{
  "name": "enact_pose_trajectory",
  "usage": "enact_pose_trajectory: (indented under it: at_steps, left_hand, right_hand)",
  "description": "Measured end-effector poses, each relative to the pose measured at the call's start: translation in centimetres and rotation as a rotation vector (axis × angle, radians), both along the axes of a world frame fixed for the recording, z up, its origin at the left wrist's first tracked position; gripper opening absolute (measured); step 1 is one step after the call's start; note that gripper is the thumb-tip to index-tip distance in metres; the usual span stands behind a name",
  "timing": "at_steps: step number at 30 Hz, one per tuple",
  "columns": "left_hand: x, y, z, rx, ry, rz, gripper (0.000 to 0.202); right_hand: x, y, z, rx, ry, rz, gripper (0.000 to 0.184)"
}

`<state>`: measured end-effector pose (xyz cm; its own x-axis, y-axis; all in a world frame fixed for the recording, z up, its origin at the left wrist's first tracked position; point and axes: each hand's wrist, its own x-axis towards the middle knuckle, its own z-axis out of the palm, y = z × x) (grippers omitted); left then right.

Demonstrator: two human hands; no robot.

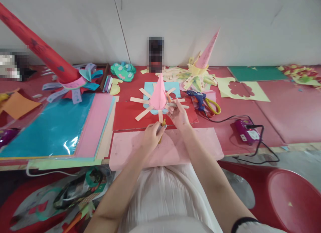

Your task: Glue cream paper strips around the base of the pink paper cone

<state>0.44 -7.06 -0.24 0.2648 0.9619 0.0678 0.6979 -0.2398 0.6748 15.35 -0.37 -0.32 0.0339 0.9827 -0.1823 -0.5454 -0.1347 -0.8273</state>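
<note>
A pink paper cone [158, 96] stands on a light-blue scalloped paper base, with cream paper strips [144, 113] fanned out around it. My right hand [179, 116] is at the cone's right side, fingers bent together on one of the strips. Lower down, my left hand [151, 135] is closed around a slim yellow pen-like thing [164, 121]; its exact kind is hard to make out. The cone rests on a red sheet [125, 117], behind a pale pink mat [132, 149] at the table edge.
A blue glue gun [200, 99] and yellow-handled scissors [214, 107] lie to the right, with a cord running to a purple power strip [247, 132]. Coloured sheets [57, 126] are stacked left. A red cone hat [47, 55] and a pink cone hat [207, 55] stand behind.
</note>
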Motion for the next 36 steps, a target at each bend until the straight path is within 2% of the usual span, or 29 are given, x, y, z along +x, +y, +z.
enact_pose_trajectory:
  at_steps: [8,12,15,17,21,31,36]
  left_hand:
    - [-0.1,-0.1,0.1,0.011,-0.018,0.057,0.022]
    - [-0.3,0.0,0.1,0.002,-0.029,0.119,0.019]
    - [-0.3,0.1,0.1,-0.001,-0.015,0.152,0.016]
    - [-0.2,0.1,0.1,0.002,-0.001,0.160,0.015]
    - [-0.2,0.1,0.0,0.009,0.010,0.153,0.017]
    - [0.0,0.2,0.0,0.025,0.026,0.168,0.008]
    - [0.0,0.2,0.1,0.033,0.014,0.142,0.014]
  right_hand:
    - [-0.3,0.0,-0.2,0.113,-0.134,-0.021,0.035]
    - [0.0,-0.4,0.2,0.123,-0.165,-0.041,0.049]
    - [0.3,-0.6,0.5,0.133,-0.191,-0.081,0.041]
    - [0.2,-0.8,0.5,0.174,-0.211,-0.094,0.043]
    - [-0.2,-1.1,0.5,0.230,-0.275,-0.049,0.053]
    - [-0.5,-1.5,0.4,0.256,-0.394,-0.013,0.052]
    - [-0.6,-1.6,0.1,0.248,-0.405,0.096,0.049]
